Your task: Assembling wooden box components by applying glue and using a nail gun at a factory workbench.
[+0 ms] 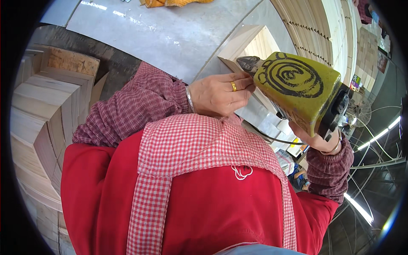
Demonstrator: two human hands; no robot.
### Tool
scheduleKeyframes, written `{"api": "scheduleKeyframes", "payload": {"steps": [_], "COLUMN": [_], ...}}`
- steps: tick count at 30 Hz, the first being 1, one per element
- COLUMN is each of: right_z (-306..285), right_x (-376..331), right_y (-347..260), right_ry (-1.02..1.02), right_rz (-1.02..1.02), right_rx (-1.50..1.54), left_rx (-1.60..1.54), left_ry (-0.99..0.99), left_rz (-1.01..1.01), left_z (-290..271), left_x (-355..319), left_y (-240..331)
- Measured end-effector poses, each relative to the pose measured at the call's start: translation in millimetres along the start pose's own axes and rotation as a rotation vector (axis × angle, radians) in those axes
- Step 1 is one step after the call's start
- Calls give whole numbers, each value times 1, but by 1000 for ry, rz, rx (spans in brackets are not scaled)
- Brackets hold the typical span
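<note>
My right hand [312, 137] grips a yellow-green handheld power tool [323, 97] with black spiral markings and a dark end cap. Its metal nose [249, 63] points left, over the edge of a pale wooden frame or box [242, 42] on the table. My left hand [223, 94], wearing a gold ring, is close below the nose, its fingers bent and pressed together. The tool covers those fingertips, so I cannot make out what they hold. A thin dark cable [276, 139] runs below the tool towards my right hand.
A grey-white tabletop [140, 34] lies ahead, with an orange cloth [176, 2] at its far edge. Stacked wooden pieces [55, 102] stand at my left. More pale wood stacks [314, 25] rise at the far right. A fan [359, 112] is at the right.
</note>
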State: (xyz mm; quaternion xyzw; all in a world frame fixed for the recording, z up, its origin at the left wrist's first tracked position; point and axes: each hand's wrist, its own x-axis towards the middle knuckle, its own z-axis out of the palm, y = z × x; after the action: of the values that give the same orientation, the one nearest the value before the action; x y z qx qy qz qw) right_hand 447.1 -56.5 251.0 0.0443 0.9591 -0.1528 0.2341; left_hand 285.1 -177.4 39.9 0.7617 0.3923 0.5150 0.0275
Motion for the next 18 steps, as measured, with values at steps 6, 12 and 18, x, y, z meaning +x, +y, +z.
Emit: {"api": "scheduleKeyframes", "payload": {"steps": [6,12,18], "right_z": [5,16,37], "right_x": [1,-18,-74], "right_y": [0,-10,-33], "right_ry": [133,256,731], "right_rz": [-119,231,1044], "right_rx": [-175,218,788], "left_rx": [27,83,133], "left_ry": [0,24,-22], "left_rz": [2,-22,40], "left_z": [0,-1,3], "left_x": [-1,3,19], "left_y": [1,4,-2]}}
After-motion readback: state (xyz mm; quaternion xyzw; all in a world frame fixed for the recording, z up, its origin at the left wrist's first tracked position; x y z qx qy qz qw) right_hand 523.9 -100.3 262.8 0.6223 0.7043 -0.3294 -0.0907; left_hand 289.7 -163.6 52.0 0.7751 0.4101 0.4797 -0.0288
